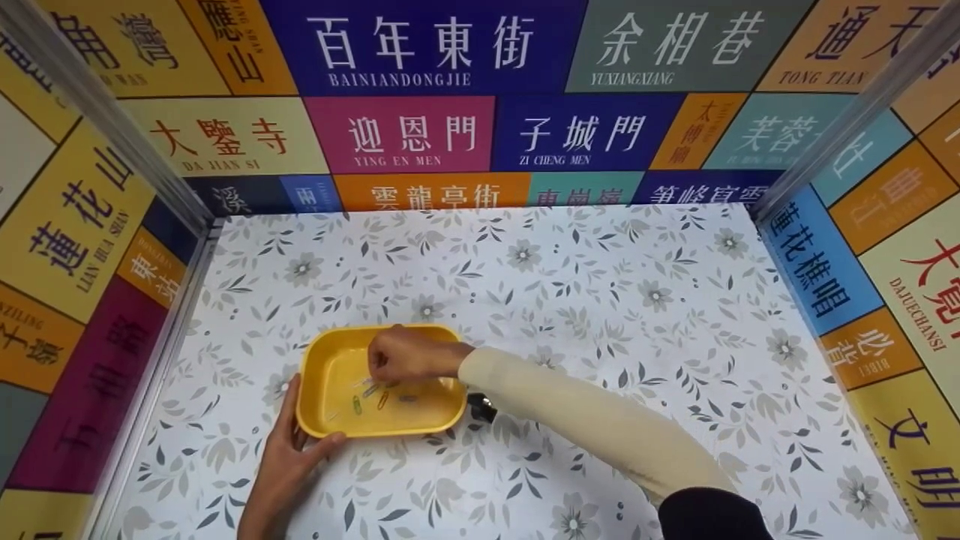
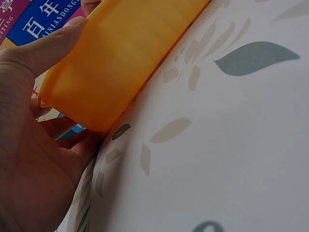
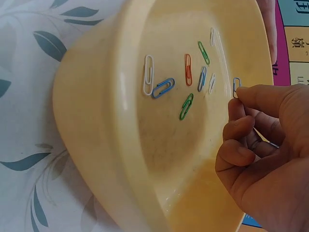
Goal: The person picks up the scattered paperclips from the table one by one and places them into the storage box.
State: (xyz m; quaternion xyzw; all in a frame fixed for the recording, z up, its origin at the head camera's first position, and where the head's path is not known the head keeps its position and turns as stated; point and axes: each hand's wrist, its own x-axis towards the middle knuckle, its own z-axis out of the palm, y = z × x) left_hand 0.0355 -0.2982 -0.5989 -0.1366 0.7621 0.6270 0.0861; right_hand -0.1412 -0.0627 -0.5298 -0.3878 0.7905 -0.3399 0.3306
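Observation:
A yellow plastic tub point(image 1: 327, 375) stands on the table, with several loose paper clips on its floor. My left hand point(image 1: 285, 465) holds the tub at its near left corner. In the left wrist view its thumb lies along the rim, and the fingers point(image 2: 79, 145) bend round the outer wall. Over the tub, my right hand point(image 1: 405, 356) pinches a blue paper clip point(image 3: 236, 86) between thumb and index finger. Below it lie a white clip point(image 3: 148, 75), a red clip point(image 3: 188, 70), a green clip point(image 3: 186, 106) and another blue clip point(image 3: 163, 88), among others.
The table point(image 1: 637, 360) has a white covering with grey leaves and flowers. Colourful panels with street names point(image 1: 409, 135) stand behind it and on both sides, with clear strips at the corners. A small black device point(image 1: 482, 407) shows under the right forearm.

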